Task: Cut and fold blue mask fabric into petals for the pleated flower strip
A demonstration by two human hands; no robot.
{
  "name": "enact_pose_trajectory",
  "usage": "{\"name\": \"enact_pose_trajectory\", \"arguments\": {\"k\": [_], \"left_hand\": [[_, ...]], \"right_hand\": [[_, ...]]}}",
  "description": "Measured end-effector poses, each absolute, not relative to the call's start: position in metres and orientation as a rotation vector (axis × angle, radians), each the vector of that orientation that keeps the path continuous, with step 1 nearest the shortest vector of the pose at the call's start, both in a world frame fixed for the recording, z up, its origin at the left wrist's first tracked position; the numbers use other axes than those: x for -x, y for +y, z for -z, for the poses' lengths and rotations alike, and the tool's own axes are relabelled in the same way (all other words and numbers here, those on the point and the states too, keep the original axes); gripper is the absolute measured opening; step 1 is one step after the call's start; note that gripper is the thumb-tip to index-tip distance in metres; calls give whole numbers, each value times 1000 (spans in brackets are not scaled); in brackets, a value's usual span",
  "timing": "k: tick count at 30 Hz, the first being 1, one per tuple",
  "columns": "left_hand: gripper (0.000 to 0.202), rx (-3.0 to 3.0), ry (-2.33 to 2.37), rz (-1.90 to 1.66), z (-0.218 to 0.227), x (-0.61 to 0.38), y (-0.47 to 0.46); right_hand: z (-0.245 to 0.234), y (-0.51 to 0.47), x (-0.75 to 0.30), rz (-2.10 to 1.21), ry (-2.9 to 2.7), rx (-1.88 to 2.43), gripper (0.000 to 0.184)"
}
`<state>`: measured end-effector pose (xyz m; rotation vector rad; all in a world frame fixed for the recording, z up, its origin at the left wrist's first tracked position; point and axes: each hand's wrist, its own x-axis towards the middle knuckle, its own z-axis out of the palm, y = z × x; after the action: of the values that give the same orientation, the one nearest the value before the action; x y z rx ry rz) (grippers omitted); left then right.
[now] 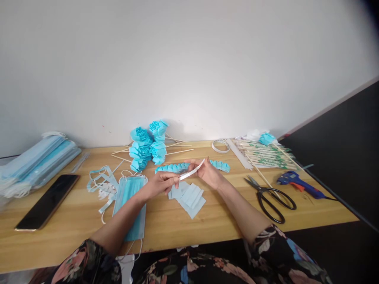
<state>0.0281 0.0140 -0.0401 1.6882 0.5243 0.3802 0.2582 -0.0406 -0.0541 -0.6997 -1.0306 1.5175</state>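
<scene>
My left hand (161, 184) and my right hand (208, 172) are both closed on the ends of a thin white strip (192, 171), held slanting just above the wooden table (74, 221). Under the strip lie cut pale blue mask pieces (189, 196). Behind my hands stretches a pleated blue strip (174, 167). Several finished blue mask flowers on wooden sticks (148, 146) lie farther back.
A blue face mask (130, 197) and cut ear loops (102, 185) lie left of centre. A phone (47, 201) and a stack of masks (35, 161) sit at the far left. Black scissors (271, 197), a blue glue gun (297, 183), chopstick packets (266, 154) and a tape roll (220, 146) are on the right.
</scene>
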Motion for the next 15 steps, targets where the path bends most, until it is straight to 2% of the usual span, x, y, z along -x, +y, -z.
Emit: {"name": "enact_pose_trajectory", "arguments": {"k": [4,5,6,8,9,12,15], "left_hand": [[47,-1673,469,-445,44,-32,14],[47,-1660,459,-479,45,-33,14],[46,-1650,457,-515,45,-33,14],[43,-1636,466,-577,45,-33,14],[42,-1627,470,-601,45,-33,14],[39,-1579,461,-655,46,-31,13],[40,-1553,473,-687,48,-30,13]], "right_hand": [[23,-59,-267,-1319,-1235,873,89],[13,-69,-272,-1183,-1274,979,85],[3,-80,-280,-1018,-1304,1113,75],[-13,-108,-300,-879,-1261,1229,50],[-17,-124,-312,-804,-1235,1304,43],[-12,-172,-354,-426,-1238,1779,39],[14,-213,-386,-124,-1314,2217,38]]}}
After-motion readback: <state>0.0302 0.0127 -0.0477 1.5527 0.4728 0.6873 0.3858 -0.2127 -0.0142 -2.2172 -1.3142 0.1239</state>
